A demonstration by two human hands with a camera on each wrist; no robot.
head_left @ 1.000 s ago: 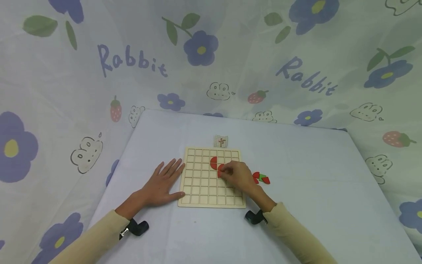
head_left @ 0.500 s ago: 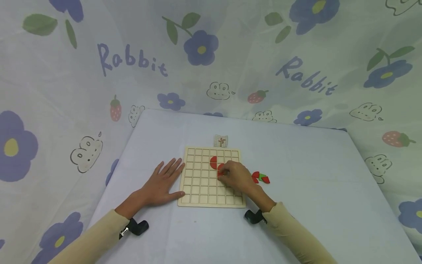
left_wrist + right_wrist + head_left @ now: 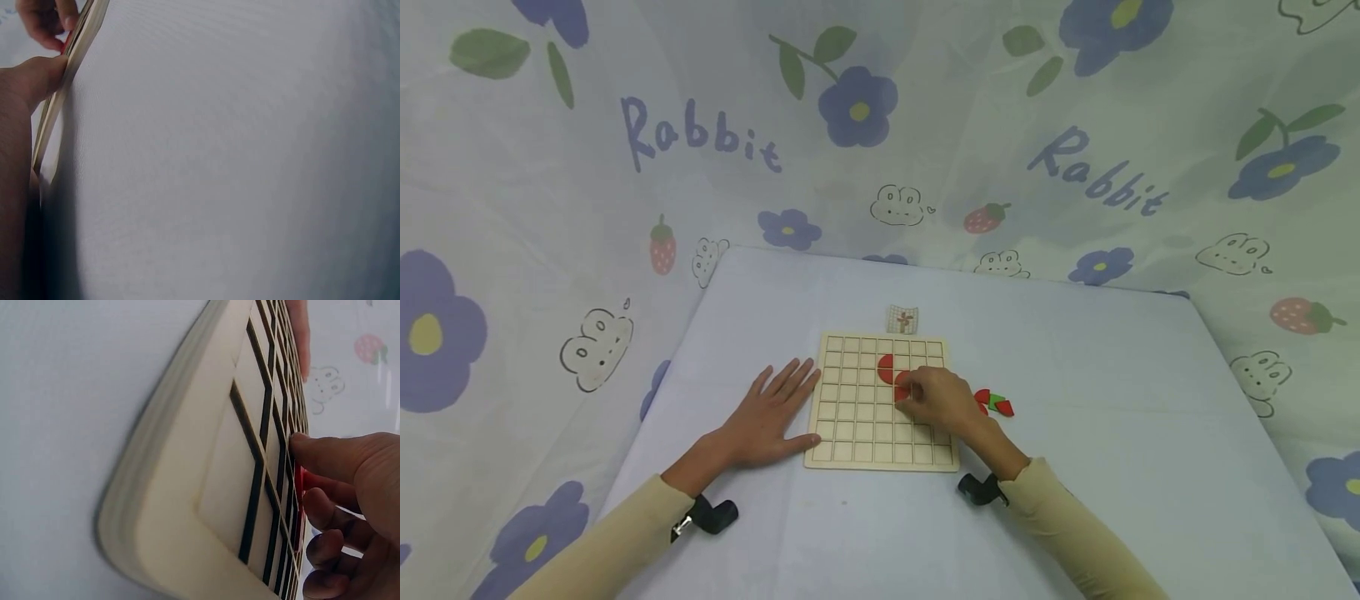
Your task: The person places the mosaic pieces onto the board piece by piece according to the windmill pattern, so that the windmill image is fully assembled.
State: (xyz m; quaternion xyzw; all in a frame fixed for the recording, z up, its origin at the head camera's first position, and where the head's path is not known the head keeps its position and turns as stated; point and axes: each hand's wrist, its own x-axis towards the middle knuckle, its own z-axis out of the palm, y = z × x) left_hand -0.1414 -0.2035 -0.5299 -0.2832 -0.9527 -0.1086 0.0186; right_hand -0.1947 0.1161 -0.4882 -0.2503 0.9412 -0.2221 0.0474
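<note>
My left hand (image 3: 765,423) lies flat with fingers spread, its fingertips and thumb at the left edge of the wooden grid board (image 3: 850,433). Over the board's right middle part, my right hand (image 3: 942,402) has its fingers curled, thumb and index finger at either side of a red piece (image 3: 902,392). In the right wrist view the thumb meets the grid and red (image 3: 299,506) shows behind the fingers. Up and to the left of these fingertips, red rounded pieces (image 3: 886,368) sit in the grid squares. The palm side of the right hand is hidden in the head view.
Several loose red pieces (image 3: 1004,408) and a green piece (image 3: 996,402) lie on the white table to the board's right. A small card with a grid and pinwheel-like picture (image 3: 902,320) lies behind the board. A printed cloth (image 3: 820,183) hangs behind the table.
The right thumb and index finger have spread slightly apart around the red piece, with the thumb lower on the board. The left hand and the loose pieces have stayed in place.
</note>
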